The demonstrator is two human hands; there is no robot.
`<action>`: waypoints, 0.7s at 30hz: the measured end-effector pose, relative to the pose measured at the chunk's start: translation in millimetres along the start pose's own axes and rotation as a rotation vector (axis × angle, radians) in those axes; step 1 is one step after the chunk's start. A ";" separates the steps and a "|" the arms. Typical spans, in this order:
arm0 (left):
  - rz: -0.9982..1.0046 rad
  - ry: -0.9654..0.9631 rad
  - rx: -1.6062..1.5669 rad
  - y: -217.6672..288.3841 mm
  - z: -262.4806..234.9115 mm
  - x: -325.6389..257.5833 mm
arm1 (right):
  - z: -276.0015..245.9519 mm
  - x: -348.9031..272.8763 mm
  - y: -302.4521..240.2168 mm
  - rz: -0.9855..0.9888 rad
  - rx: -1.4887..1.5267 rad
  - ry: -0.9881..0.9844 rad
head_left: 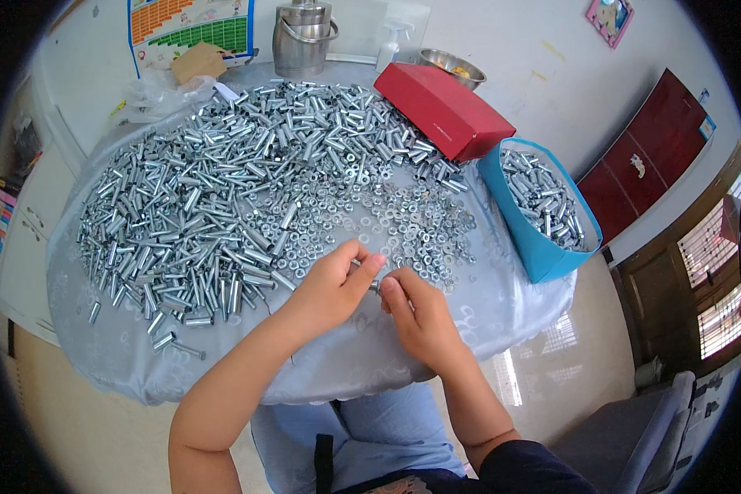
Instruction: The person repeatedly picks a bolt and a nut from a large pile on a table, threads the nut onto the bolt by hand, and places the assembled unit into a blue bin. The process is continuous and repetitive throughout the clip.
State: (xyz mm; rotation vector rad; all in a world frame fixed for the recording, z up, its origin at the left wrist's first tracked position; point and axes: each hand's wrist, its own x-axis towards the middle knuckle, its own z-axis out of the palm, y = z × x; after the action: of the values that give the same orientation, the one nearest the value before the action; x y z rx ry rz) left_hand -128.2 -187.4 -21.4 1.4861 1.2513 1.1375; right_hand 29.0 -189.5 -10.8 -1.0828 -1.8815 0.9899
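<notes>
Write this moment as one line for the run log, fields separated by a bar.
left hand: pinches small metal part | right hand: touches same part | near: metal sleeves, nuts and washers | blue box: holds sleeves

Two hands [337, 284], one red box [443, 109], one blue bin [535, 247], one steel pail [303, 37], one metal bowl [451, 66], uncountable sleeves [206, 198] and nuts [420, 222]

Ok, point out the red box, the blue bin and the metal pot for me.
red box [445, 109], head view, middle of its top face.
blue bin [528, 243], head view, its outer front wall.
metal pot [302, 45], head view, its side wall.
</notes>
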 end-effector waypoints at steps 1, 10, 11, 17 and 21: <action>0.018 -0.001 -0.004 1.7 0.4 -0.5 | -1.6 1.3 -3.0 0.096 0.042 -0.047; 0.009 0.117 -0.076 0.3 -3.0 3.6 | -20.2 21.2 7.3 0.155 0.125 -0.188; -0.018 0.170 -0.076 0.3 -5.7 5.7 | -24.2 27.6 8.2 0.062 0.096 -0.123; -0.075 0.259 -0.155 -6.0 -15.7 13.7 | -32.8 80.0 -12.2 -0.461 -0.209 -0.303; -0.108 0.262 -0.237 -8.3 -18.0 14.4 | -17.5 81.4 6.7 -0.571 -0.123 -0.308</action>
State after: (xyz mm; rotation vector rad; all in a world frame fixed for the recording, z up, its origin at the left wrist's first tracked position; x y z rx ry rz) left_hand -146.3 -171.2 -24.1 1.1078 1.3029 1.3870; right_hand 16.2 -109.3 8.4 -0.4140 -2.3402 0.7387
